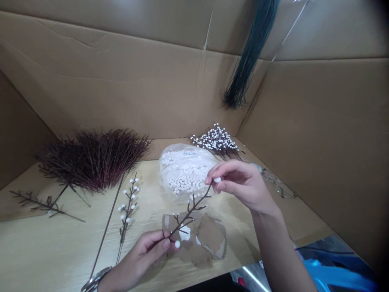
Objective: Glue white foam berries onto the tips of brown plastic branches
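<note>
My left hand (152, 250) pinches the lower end of a dark brown artificial twig (189, 212), which slants up to the right. One white berry (177, 244) sits on it close to my left fingertips. At the upper tip, my right hand (240, 182) holds a white berry (217, 179) between thumb and fingers, against the twig's end; whether it is fixed there I cannot tell. Below the twig lies a patch of torn cardboard (212, 237) with a white smear (184, 232). Behind it stands a clear plastic bag (188, 168) full of white berries.
A finished-looking berry twig (129, 207) and a bare twig (48, 207) lie at left. Behind them is a heap of dark twigs (97, 158). White-berried twigs (217, 140) are piled at the back right. Green wires (252, 56) hang above; eyeglasses (279, 184) lie by the cardboard wall (319, 129).
</note>
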`<state>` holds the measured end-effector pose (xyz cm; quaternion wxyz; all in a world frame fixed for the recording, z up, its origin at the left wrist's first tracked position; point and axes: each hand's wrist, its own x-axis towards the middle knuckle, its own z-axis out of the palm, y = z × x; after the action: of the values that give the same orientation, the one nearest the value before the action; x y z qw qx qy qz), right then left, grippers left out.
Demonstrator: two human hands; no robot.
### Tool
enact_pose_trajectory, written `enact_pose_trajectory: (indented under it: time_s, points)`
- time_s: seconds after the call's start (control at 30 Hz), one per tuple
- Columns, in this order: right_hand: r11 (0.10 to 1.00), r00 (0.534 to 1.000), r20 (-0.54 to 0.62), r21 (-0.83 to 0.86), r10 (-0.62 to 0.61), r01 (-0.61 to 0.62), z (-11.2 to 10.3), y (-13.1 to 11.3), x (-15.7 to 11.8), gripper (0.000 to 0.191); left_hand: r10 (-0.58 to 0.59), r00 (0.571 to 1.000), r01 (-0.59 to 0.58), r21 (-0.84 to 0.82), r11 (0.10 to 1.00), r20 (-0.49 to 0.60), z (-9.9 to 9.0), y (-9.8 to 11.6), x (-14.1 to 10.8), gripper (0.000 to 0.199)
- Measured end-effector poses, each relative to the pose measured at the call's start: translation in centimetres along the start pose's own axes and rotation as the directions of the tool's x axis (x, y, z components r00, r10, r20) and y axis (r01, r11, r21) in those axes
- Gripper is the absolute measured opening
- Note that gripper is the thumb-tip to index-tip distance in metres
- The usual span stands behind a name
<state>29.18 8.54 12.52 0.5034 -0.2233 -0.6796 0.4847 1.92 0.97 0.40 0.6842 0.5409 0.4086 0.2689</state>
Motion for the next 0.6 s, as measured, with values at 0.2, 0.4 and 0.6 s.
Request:
enact_pose_trajectory:
  time_s: [0.2, 0.4, 0.6]
  points:
    - [0.999, 1.000, -0.017, 0.036, -0.024, 0.025, 0.6, 0.2, 0.1, 0.023, -0.057, 0.982, 0.086, -0.157, 0.984, 0.178, 0.0, 0.0, -0.1, 0.053]
    - [0.997, 0.992, -0.109, 0.024, -0.064, 0.067, 1.7, 1.2, 0.2, 0.020, -0.122, 0.972, 0.197, -0.412, 0.889, 0.203, -0.2, -0.3, -0.4, 0.040]
    - [0.990, 0.950, -0.284, -0.081, -0.130, 0.112, 3.0, 1.2, 1.0, 0.017, -0.019, 0.975, 0.126, -0.472, 0.873, 0.224, -0.3, -0.1, 0.1, 0.026]
